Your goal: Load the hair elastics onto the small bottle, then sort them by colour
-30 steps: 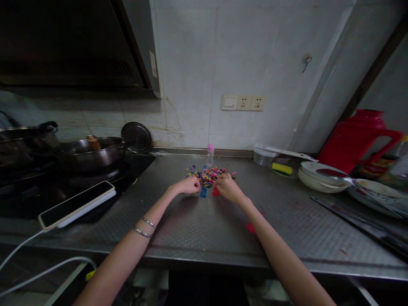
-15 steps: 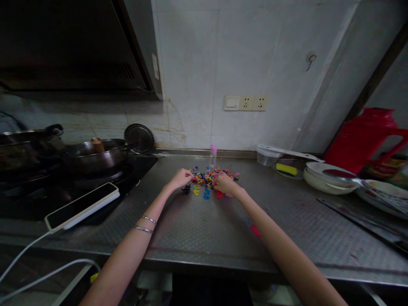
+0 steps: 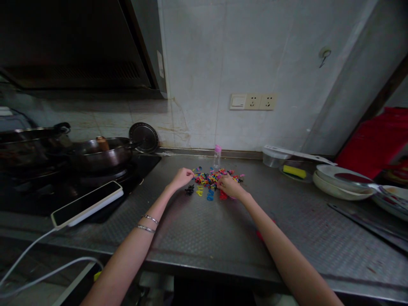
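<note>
A heap of small, many-coloured loops that look like hair ties (image 3: 207, 180) lies on the metal counter. Sorted by colour in front of it are a black cluster (image 3: 189, 190), a yellow cluster (image 3: 199, 191), a blue cluster (image 3: 210, 195) and a red cluster (image 3: 223, 195). At the heap's left edge, my left hand (image 3: 183, 177) has its fingertips pinched together; whatever they hold is too small to make out. My right hand (image 3: 230, 186) reaches over the heap's right side, fingers bent down and closed, their tips partly hidden. Behind the heap stands a clear bottle with a pink cap (image 3: 217, 157).
On the left, a phone (image 3: 87, 204) with a white cable lies beside the stove, where a pan (image 3: 98, 155) stands. To the right are a plastic tub (image 3: 274, 158), a yellow sponge (image 3: 294, 171), stacked bowls (image 3: 341, 187) and a red jug (image 3: 376, 140). Something red lies under my right forearm.
The view has turned slightly, so everything sits a little further right. Both hands stay at the heap with their fingers closed; no clear change shows in the clusters.
</note>
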A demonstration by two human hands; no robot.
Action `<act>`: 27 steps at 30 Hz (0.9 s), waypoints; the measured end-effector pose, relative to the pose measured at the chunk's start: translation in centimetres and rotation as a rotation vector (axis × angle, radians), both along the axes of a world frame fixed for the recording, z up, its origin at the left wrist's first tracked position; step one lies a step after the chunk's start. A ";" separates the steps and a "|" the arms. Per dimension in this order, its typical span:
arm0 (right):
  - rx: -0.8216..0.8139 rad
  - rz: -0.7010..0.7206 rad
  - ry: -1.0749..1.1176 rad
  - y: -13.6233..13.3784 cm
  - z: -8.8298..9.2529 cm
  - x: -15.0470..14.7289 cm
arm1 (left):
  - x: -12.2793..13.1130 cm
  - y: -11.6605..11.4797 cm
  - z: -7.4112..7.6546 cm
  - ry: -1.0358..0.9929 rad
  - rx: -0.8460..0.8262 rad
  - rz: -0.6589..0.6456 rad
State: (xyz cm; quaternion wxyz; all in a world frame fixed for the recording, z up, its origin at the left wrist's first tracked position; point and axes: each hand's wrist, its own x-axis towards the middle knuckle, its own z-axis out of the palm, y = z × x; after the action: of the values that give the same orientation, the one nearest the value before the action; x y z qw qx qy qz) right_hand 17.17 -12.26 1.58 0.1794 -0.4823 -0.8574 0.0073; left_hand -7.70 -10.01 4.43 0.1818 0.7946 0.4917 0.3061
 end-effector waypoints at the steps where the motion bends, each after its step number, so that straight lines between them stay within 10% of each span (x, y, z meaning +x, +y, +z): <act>1: 0.006 0.005 0.018 0.0 -0.1 0.1 | 0.0 0.0 -0.1 0.000 -0.001 0.004; 27: 0.103 0.084 0.211 -1.4 1.3 -1.2 | 5.1 -2.0 -1.5 -0.136 -0.021 -0.236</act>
State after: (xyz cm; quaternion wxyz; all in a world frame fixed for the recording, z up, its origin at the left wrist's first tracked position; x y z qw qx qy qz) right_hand 15.94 -13.70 2.93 0.2929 -0.4328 -0.8523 0.0215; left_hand -2.62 -11.99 2.94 0.2581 0.8223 0.3846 0.3306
